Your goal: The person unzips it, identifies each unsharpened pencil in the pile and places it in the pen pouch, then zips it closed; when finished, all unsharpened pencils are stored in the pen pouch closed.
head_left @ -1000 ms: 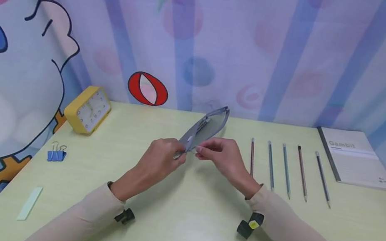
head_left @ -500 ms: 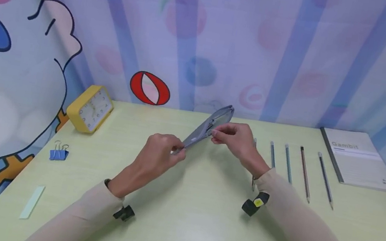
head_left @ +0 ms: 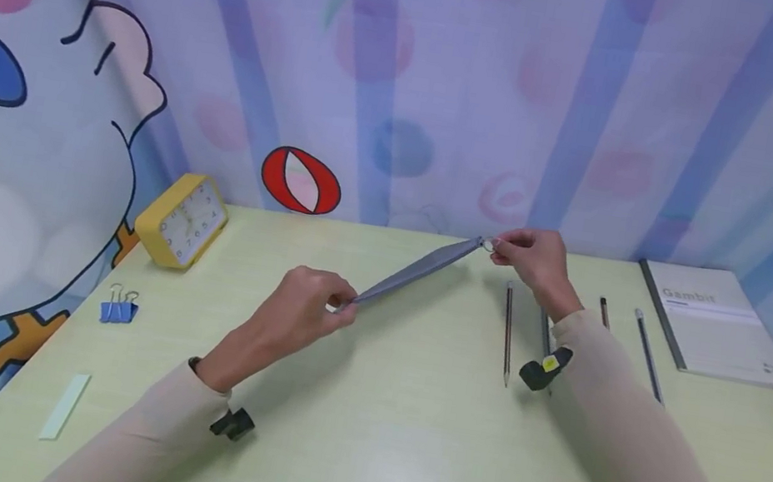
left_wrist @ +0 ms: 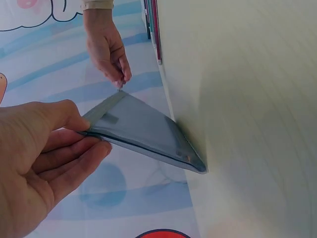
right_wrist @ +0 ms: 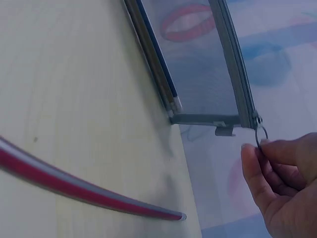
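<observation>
A see-through grey zip pouch [head_left: 419, 272] is held above the table, slanting up to the right. My left hand [head_left: 299, 316] pinches its near left corner between thumb and fingers. At the opposite end of the zip, my right hand [head_left: 538, 265] pinches the ring of the zip pull [right_wrist: 257, 135]. In the right wrist view the zip strip [right_wrist: 233, 59] looks closed up to that ring. Long pencil-like things [right_wrist: 153, 54] lie inside along the pouch's lower edge. The left wrist view shows the pouch [left_wrist: 141, 124] stretched between both hands.
Pencils [head_left: 508, 332] lie in a row below the right forearm, partly covered. A notebook [head_left: 716, 318] is at back right. On the left are a yellow clock [head_left: 180, 221], a blue binder clip [head_left: 118, 311] and a pale green strip [head_left: 64, 407]. A printed curtain [head_left: 452, 116] hangs behind.
My right hand has drawn the zip pull from beside my left hand to the far right end. The pouch mouth, gaping before, has closed. My left hand shifted slightly left.
</observation>
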The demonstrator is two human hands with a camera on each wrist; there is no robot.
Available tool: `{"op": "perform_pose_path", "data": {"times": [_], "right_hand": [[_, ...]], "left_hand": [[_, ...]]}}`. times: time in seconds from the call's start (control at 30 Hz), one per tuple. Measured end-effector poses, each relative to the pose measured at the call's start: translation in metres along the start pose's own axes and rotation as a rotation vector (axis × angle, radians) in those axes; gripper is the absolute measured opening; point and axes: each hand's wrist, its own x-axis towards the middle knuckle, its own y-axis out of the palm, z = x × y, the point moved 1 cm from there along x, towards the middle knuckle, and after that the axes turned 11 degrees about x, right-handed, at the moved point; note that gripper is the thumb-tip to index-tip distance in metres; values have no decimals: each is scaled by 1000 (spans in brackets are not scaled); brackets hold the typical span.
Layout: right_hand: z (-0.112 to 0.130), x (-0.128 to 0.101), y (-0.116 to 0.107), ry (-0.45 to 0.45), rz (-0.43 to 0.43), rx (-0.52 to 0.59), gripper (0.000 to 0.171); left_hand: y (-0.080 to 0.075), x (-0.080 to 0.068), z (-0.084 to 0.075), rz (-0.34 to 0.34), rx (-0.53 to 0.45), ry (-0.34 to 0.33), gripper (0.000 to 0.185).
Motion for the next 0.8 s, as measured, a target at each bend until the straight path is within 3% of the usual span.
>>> {"op": "perform_pose_path", "data": {"times": [0.2,0.4,0.57,0.7,0.8], "right_hand": [[-5,-7,-6,-2,-7,-51,27],[1,-31,-12,44,75,-158,29],[7,-54,-13,130,192,-258,28],[5,-71,-4,143,326,-379,22],[0,-79,6,140,394,-443,18]], "left_hand": [[-3,1,9,13,7,-54,11],[-7,2,22,53,31,-83,12],[-4,7,30,204,157,-63,12],[6,10,30,322,299,18,17],[14,12,30,380,344,59,18]]}}
